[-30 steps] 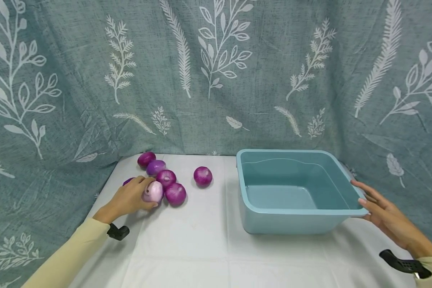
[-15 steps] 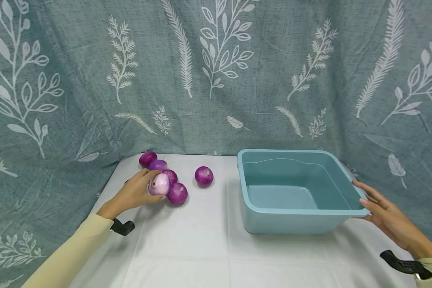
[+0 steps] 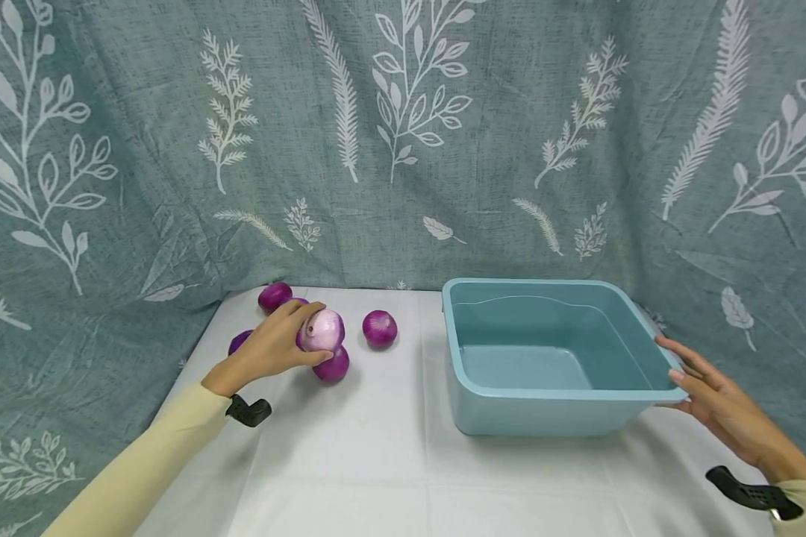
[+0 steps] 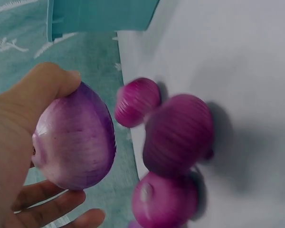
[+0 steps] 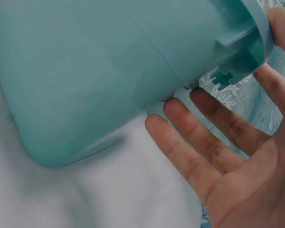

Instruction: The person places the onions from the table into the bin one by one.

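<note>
My left hand (image 3: 275, 344) holds a red onion (image 3: 325, 330) between thumb and fingers, raised over the other onions. In the left wrist view, this onion (image 4: 78, 137) shows a pale root end toward the palm and a purple far side. Below it, a red onion (image 3: 332, 365) sits partly hidden. At the right, my right hand (image 3: 732, 406) holds the rim of a blue-green plastic tub (image 3: 530, 416). The right wrist view has the thumb over the rim and the index finger beneath it, with the other fingers (image 5: 185, 152) stretched along the outer wall.
More red onions lie around the left hand: one (image 3: 275, 297) at the back left, another (image 3: 240, 341) beside the wrist. A single onion (image 3: 379, 329) lies between that group and the tub. A patterned curtain (image 3: 376, 224) hangs behind the white-covered table (image 3: 349, 462).
My left hand has lifted the onion and moved right with it, uncovering an onion on the left and covering others. The right hand and the tub stay in place.
</note>
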Demonstrator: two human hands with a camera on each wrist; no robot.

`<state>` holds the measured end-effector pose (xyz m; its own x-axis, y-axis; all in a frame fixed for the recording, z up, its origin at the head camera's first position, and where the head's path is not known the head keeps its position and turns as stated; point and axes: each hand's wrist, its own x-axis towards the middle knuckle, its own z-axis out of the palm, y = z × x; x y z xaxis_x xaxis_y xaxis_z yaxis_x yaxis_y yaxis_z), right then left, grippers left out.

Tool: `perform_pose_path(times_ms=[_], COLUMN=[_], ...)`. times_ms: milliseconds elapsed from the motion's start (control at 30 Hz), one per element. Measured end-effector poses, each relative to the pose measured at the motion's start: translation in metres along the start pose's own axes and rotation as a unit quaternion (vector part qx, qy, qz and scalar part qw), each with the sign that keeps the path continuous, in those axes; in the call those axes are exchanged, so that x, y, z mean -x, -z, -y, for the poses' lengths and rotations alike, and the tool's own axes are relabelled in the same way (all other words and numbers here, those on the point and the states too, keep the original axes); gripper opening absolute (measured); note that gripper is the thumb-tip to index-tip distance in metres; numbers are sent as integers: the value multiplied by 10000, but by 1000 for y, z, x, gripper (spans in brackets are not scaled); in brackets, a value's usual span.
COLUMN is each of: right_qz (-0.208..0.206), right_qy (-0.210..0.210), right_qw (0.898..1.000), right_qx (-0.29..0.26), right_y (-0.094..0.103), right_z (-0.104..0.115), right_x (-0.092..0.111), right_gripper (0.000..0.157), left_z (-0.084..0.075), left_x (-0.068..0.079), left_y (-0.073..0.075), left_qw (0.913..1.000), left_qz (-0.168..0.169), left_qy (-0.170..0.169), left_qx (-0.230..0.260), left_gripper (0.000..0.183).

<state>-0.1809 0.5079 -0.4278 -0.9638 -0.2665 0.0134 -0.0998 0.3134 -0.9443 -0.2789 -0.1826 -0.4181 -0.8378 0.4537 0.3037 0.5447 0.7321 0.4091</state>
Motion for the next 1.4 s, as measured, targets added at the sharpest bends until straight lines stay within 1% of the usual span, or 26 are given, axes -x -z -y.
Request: perform_pose_path(times_ms=[67,200,300,467,567,700,900,1067,1267,1400], right_qz=[7,151,190,198,183,202,222,247,238,215], right_qy=[13,125,158,181,157,137,165,252,192,152], right_qw=[9999,9991,9988,9987,9986,9984,9978,9975,9969,9964], right_qx=[-154,-388,-415,-444,-467,-501,-594,-608,-722,-807], right_y=[0,1,1,1,0,-2,-2,-1,0,-1], right_z=[0,0,0,0,1,2,2,3,2,1], right_x=[0,2,2,1,1,0,0,0,1,1], right_gripper=[59,59,59,59,59,59,59,59,59,59], left_z=[-5,-17,-26,-40,-50,-63,-84,-100,-123,-138], left_x=[-4,-12,-18,-30,-39,-49,-61,-70,-79,-85], left_y=[-1,-2,-4,-9,-7,-1,1,-4,-15,-24], left_qw=[10000,9998,9995,9985,9975,9954,9920,9874,9842,9817], left_qz=[1,19,8,-85,-78,-198,-341,-350,-144,-51], left_qy=[-58,-189,-266,-503,-610,-708,-998,-1252,-1487,-1626], left_qx=[18,109,187,221,351,609,690,905,954,986], left_gripper=[84,83,81,82,83,80,78,78,77,78])
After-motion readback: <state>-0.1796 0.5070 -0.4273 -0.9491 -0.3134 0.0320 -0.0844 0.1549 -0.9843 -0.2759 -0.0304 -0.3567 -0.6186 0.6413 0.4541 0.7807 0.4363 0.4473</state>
